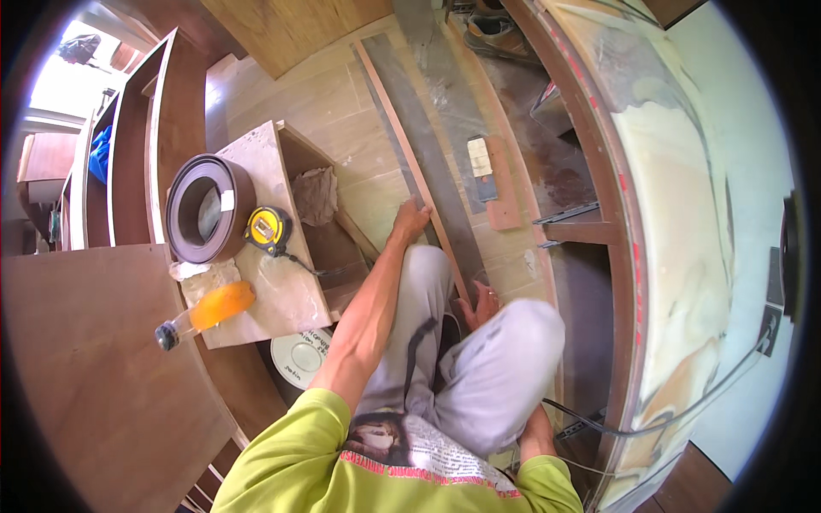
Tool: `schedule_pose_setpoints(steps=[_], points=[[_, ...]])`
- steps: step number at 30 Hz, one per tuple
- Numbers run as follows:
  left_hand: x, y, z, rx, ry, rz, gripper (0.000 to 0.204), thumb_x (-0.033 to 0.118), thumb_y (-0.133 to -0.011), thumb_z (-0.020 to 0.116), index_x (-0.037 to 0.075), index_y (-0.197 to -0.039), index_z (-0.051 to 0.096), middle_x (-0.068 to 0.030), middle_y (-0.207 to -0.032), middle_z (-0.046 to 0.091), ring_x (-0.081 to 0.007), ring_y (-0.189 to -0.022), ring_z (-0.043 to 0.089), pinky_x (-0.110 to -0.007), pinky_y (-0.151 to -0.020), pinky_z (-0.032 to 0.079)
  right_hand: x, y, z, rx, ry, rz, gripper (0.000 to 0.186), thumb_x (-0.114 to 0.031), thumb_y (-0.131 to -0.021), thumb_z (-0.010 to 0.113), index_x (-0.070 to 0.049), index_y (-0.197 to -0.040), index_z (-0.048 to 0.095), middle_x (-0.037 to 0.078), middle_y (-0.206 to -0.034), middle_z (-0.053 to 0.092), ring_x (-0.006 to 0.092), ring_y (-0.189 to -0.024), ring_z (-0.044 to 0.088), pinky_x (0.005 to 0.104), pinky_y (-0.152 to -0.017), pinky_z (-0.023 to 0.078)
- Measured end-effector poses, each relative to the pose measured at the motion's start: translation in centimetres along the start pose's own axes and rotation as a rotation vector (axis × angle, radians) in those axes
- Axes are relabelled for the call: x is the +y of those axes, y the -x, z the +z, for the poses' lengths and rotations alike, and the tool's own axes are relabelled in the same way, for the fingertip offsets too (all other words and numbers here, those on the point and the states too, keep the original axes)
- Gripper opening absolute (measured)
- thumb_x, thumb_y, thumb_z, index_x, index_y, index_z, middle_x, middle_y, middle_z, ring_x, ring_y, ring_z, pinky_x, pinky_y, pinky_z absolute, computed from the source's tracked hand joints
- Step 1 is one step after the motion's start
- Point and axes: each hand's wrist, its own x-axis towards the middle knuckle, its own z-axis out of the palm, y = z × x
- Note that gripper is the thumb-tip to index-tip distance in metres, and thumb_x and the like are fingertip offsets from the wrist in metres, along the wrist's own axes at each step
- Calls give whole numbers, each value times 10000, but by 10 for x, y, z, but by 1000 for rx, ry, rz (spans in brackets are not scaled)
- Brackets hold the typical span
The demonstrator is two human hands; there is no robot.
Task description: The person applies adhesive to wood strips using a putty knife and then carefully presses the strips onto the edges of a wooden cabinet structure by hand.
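Observation:
A long, narrow wooden board (399,128) with a dark grey face and a pale reddish-brown edge runs away from me across the floor. My left hand (412,220) is closed around its edge, partway along. Near my knees, my right hand (483,306) holds the near end, thumb on one side and fingers on the other; my raised knee hides part of that hand. To the right of the board lies a flat tool with a cream upper part and grey lower part (482,169), on a reddish-brown wood piece (505,207).
On the left, an open wooden box (265,299) carries a brown edging roll (184,209), yellow tape measure (268,229) and orange-filled bottle (221,305). A white round lid (299,357) sits beneath. Cabinet frame (590,232), shoes (496,36) and cable (684,415) are right.

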Motion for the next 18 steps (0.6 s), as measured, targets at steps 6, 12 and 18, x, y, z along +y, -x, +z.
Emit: schedule_pose_setpoints(steps=[6, 12, 18], points=[[78, 39, -39, 228, 261, 91, 566, 214, -880, 634, -89, -1342, 510, -326, -1159, 641, -387, -1063, 665, -423, -938, 512, 37, 87, -93, 86, -452, 423, 409, -263, -936, 643, -55, -1274, 543, 128, -1107, 593, 261, -1005, 572, 403, -841, 460], [69, 35, -63, 370, 220, -9, 510, 164, -879, 605, -44, -1338, 527, -282, -1237, 619, -371, -1139, 628, -421, -987, 485, 37, 61, -118, 301, -617, 557, 394, -265, -965, 609, -36, -1278, 543, 109, -1070, 608, 210, -966, 579, 368, -829, 472], [56, -2, -33, 369, 313, -111, 468, 171, -887, 602, -35, -1304, 549, -267, -1223, 626, -375, -1113, 631, -422, -962, 493, 12, -78, -149, 310, -304, 394, 364, -218, -992, 569, -21, -1297, 540, 89, -966, 635, 177, -879, 596, 329, -805, 485]])
